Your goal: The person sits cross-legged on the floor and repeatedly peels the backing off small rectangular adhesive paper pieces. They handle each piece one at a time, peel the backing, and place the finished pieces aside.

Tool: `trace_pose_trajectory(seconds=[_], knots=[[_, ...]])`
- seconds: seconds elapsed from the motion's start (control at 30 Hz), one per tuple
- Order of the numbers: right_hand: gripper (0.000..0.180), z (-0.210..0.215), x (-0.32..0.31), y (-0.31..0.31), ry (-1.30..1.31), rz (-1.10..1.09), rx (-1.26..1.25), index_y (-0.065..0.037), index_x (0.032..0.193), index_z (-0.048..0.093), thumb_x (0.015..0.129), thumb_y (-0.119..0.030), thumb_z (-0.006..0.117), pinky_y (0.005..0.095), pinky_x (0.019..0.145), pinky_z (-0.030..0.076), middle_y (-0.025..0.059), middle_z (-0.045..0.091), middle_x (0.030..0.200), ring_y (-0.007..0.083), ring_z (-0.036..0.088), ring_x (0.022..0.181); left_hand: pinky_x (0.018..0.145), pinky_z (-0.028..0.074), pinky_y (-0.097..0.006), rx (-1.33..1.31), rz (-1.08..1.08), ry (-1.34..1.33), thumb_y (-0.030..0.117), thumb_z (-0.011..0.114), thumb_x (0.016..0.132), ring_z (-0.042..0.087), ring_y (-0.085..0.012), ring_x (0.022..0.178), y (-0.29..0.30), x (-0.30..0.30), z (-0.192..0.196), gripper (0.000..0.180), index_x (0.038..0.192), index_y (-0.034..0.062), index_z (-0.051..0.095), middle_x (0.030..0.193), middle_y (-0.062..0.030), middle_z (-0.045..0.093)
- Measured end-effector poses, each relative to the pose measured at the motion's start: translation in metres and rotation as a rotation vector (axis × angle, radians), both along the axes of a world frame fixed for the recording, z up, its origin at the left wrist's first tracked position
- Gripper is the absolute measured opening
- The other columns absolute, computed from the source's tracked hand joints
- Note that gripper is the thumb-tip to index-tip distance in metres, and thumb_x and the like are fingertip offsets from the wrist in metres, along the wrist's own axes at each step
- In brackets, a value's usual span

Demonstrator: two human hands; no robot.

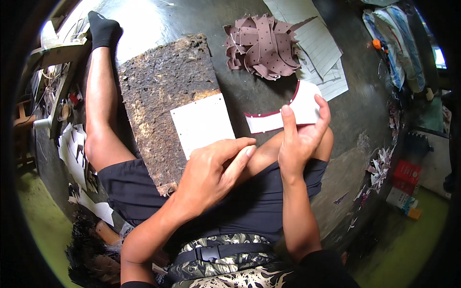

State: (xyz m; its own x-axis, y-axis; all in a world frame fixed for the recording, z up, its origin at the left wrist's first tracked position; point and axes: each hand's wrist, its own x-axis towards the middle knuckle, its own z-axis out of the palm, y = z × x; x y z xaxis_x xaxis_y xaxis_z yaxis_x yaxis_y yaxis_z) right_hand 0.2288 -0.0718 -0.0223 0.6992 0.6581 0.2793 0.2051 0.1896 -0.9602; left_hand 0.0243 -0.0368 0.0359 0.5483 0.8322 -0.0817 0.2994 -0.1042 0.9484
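My right hand is closed on a curved white piece with dark red edging, its thumb on the near side and fingers behind. The piece is raised above my bent knee. My left hand is beside it on the left, thumb and forefinger drawn together in a pinch. Whatever lies between those fingertips is too small to make out. Just beyond the left hand, a white rectangular sheet with small dark dots along its edges lies on a rough, worn board.
A heap of mauve strips with dark dots lies beyond the board, next to lined paper sheets. White scraps lie at left, more scraps at right. A red box stands at far right. My outstretched leg borders the board.
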Motion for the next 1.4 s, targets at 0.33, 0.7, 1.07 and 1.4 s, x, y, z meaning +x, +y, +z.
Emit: trace_pose_trajectory(seconds=[0.33,0.7,1.07,1.4], knots=[[0.017,0.059,-0.017,-0.085,-0.819,0.743,-0.068,-0.01,0.083,0.086,0.078,-0.001,0.073,0.065,0.139,0.024,0.0215,0.067,0.164,0.0576,0.039,0.167,0.092,0.068,-0.03,-1.044,0.121,-0.636,0.014,0.065,0.119,0.082,-0.0164,0.105,0.016,0.01,-0.011,0.034,0.151,-0.0001,0.068,0.127,-0.0154,0.083],[0.025,0.06,-0.03,-0.051,0.494,0.55,-0.423,0.002,0.134,0.072,0.115,-0.015,0.077,0.024,0.09,0.057,-0.0006,0.075,0.112,0.0043,0.067,0.099,0.103,0.06,-0.028,-0.737,0.006,-0.485,0.008,0.063,0.12,0.073,-0.0112,0.119,-0.006,-0.005,-0.013,0.07,0.181,0.0033,0.03,0.137,-0.0143,0.077],[0.017,0.04,0.078,0.086,0.282,0.233,0.08,-0.001,0.123,0.072,0.115,-0.016,0.076,0.0277,0.096,0.056,0.0032,0.078,0.115,0.0104,0.071,0.101,0.12,0.06,-0.047,-0.858,-0.016,-0.466,0.006,0.066,0.117,0.066,-0.0334,0.148,-0.024,-0.083,0.013,0.074,0.182,0.0038,0.03,0.164,-0.0256,0.06],[0.057,-0.055,0.162,0.145,0.037,-0.096,-0.374,0.0,0.159,0.058,0.114,-0.028,0.079,0.0369,0.092,0.062,0.0144,0.078,0.129,0.0214,0.076,0.112,0.065,0.066,-0.031,-0.512,0.424,-0.287,0.015,0.068,0.115,0.083,-0.0226,0.089,-0.026,-0.258,0.03,0.046,0.156,-0.0051,0.062,0.124,-0.0184,0.08]])
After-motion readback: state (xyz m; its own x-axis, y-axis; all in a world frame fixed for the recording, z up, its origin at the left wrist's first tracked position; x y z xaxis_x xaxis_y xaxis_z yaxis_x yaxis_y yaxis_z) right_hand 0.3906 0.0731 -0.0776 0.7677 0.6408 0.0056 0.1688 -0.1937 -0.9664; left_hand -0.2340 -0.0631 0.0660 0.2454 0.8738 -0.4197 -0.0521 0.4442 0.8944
